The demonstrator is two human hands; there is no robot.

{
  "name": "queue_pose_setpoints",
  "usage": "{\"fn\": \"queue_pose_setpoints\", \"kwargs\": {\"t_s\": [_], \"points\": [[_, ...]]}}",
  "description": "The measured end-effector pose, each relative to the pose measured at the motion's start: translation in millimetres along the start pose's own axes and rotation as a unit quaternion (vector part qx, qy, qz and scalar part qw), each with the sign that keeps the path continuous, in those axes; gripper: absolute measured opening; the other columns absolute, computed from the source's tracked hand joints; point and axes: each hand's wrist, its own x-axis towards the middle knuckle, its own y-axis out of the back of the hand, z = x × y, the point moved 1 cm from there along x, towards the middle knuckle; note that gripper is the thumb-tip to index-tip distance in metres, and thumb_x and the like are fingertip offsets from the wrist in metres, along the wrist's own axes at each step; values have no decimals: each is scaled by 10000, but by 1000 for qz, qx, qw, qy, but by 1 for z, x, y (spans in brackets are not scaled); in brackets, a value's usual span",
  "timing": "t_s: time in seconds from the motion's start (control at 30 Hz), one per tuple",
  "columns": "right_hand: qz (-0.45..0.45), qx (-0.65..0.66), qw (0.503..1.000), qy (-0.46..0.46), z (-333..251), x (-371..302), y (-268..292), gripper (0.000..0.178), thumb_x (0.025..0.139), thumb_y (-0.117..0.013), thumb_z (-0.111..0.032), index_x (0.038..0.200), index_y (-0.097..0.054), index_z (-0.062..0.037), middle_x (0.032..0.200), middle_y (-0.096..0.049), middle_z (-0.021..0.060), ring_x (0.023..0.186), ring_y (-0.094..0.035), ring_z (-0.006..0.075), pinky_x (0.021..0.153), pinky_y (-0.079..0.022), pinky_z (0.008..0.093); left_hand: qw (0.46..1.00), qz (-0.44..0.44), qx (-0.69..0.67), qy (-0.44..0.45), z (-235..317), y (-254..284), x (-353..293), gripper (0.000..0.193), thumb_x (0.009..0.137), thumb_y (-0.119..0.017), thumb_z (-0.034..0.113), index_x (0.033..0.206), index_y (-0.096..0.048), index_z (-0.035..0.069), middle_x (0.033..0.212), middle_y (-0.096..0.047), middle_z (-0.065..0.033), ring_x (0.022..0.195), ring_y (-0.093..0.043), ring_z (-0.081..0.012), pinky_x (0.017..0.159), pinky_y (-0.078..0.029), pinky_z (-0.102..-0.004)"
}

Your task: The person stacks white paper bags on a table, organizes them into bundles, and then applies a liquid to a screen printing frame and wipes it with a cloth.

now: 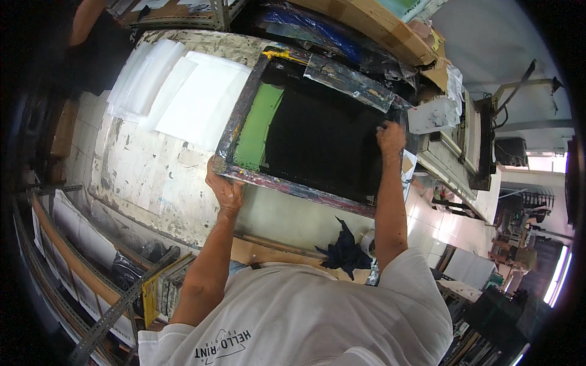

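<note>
We have the screen frame lying flat on the paint-stained table, black mesh with a green strip along its left side. Our left hand grips the near-left corner of the frame, fingers curled over the rail. Our right hand is closed and pressed on the mesh near the right rail; we cannot tell whether it holds a rag or a tool.

Doing this step well, as we judge it: keep the left hand clamping the corner so the frame does not skid, press evenly with the right, stay off the taped edges, and keep the sleeve out of wet ink.

Packages, labels, signs by place:
- White sheets fanned in a loose stack just left of the frame, plain, nothing printed that we can see.
- White box-like container at the frame's right end, smeared grey.
- Brown cardboard along the far edge, flat boards, no label legible.
- Tape roll near the table's front edge, beside a dark blue rag.
- Yellow-edged pads on the shelf at lower left, too small to read.
</note>
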Motion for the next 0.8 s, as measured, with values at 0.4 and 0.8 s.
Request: {"fn": "queue_pose_setpoints", "kwargs": {"t_s": [0.4,0.8], "points": [[33,208,954,212,-204,0,-39,208,761,-720,-212,948,-755,-129,1042,-649,152,1072,-562,350,922,-481,439,999,3,38,-7,7,0,0,1105,701,-547,855,1285,-440,-76,1048,-591,-173,1003,-544,-329,959,-386,-448],[19,-65,994,83,11,18,-6,275,712,-731,-241,959,-749,-123,955,-704,108,987,-614,316,865,-500,443,997,-27,68,-24,-3,0,-6,1137,737,-452,871,1372,-349,-66,1222,-516,-194,1130,-455,-357,1035,-271,-476]]}}
